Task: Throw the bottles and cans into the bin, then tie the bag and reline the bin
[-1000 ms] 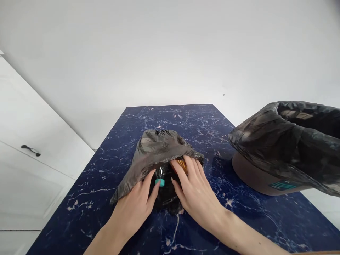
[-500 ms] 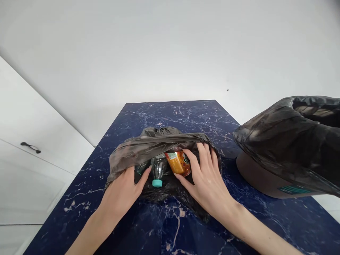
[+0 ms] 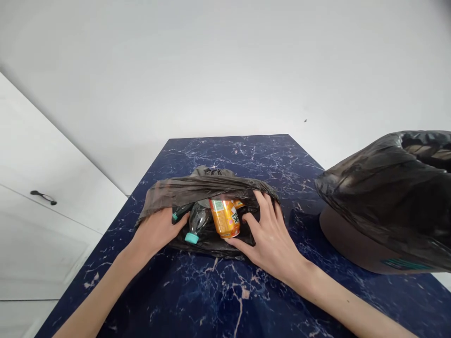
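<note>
A dark plastic bag lies on the blue marbled table with its mouth toward me. Inside it show an orange drink can and a clear bottle with a teal cap; a second teal-capped bottle peeks out beside my left thumb. My left hand grips the bag's left rim with fingers curled. My right hand has its fingers hooked over the bag's right rim, thumb just below the can.
A brown bin lined with a black bag lies tipped on the table at the right. A white cabinet with a dark handle stands to the left. A white wall is behind.
Both hands have pulled the bag's mouth wider apart, left hand going left. The can and bottles, mostly hidden a second ago, now show inside.
</note>
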